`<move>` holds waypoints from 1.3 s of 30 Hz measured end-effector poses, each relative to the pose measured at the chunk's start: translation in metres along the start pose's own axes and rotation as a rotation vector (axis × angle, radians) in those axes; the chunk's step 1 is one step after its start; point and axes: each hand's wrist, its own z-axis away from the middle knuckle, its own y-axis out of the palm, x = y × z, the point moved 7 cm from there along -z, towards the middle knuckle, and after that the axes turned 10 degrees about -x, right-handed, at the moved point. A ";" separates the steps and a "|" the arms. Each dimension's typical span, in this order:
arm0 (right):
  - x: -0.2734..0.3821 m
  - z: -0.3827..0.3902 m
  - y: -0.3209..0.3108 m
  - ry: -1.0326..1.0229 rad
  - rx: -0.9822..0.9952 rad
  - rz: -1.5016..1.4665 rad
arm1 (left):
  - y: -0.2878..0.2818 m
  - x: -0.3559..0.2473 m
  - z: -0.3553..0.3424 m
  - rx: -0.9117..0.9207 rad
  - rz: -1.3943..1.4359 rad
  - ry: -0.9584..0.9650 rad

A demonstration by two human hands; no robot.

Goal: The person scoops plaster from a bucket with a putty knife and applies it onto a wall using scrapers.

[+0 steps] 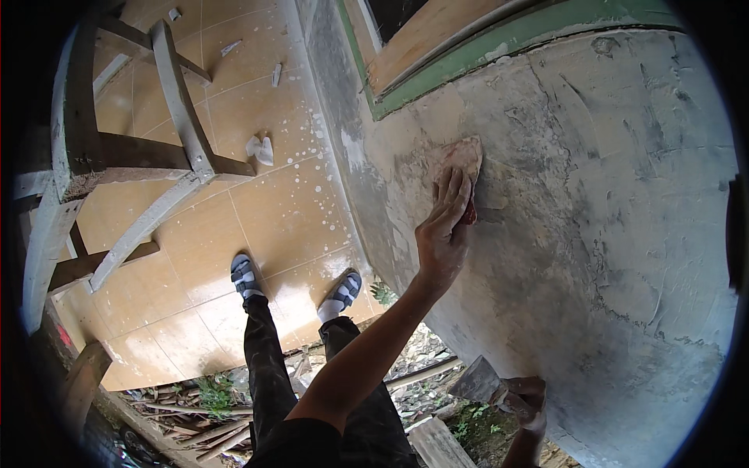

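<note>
I judge this the smoothing step: my left hand (443, 228) holds the spreader (470, 154) against the wall (632, 203), fingers nearly straight over it; my right (528, 402) curls round the putty knife (477, 381), lower down. Next calls for even pressure.

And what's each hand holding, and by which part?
Left hand: a flat scraper, fingers over its blade. Right hand: a putty knife, at its handle end.

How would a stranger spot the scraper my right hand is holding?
Find the big grey wall, then its lower edge. There, the right hand holds the scraper. Its flared blade looks grey, unlike the pinkish tool under the left hand.
</note>
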 end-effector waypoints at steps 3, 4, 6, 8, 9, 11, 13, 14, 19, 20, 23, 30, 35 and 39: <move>-0.007 -0.004 -0.006 -0.019 0.279 0.010 | -0.019 -0.007 0.032 0.072 -0.099 0.058; -0.011 -0.003 -0.006 0.013 0.339 0.019 | -0.031 -0.008 0.030 -0.002 -0.096 0.024; -0.015 0.005 -0.006 0.054 0.391 0.032 | -0.057 -0.005 0.021 -0.200 -0.025 -0.242; -0.019 0.006 -0.002 0.133 0.179 0.050 | -0.087 0.015 0.013 -0.404 0.249 -0.465; -0.006 0.000 0.024 0.221 0.337 0.115 | -0.102 0.014 0.005 -0.363 0.457 -0.446; -0.010 -0.006 0.046 0.362 0.419 0.030 | -0.116 0.009 -0.002 -0.308 0.675 -0.438; -0.007 -0.014 0.071 0.388 0.311 0.195 | -0.132 0.002 0.000 -0.413 0.651 -0.590; -0.003 -0.018 0.090 0.327 0.298 0.133 | -0.138 -0.005 -0.001 -0.409 0.644 -0.594; 0.000 -0.027 0.153 0.157 0.322 0.008 | -0.159 -0.033 0.002 -0.333 0.628 -0.642; -0.009 -0.030 0.159 0.126 0.273 0.073 | -0.161 -0.040 0.003 -0.310 0.603 -0.637; -0.035 -0.030 0.156 0.132 0.163 0.169 | -0.182 -0.038 0.010 -0.316 0.458 -0.583; -0.068 -0.004 0.149 0.105 0.140 0.167 | -0.156 -0.005 0.035 -0.158 0.152 -0.612; -0.067 0.011 0.109 0.246 -0.003 0.167 | -0.108 0.037 -0.012 0.080 -0.256 -0.268; -0.070 0.021 0.085 0.237 0.006 0.230 | -0.076 0.044 -0.029 0.009 -0.292 -0.228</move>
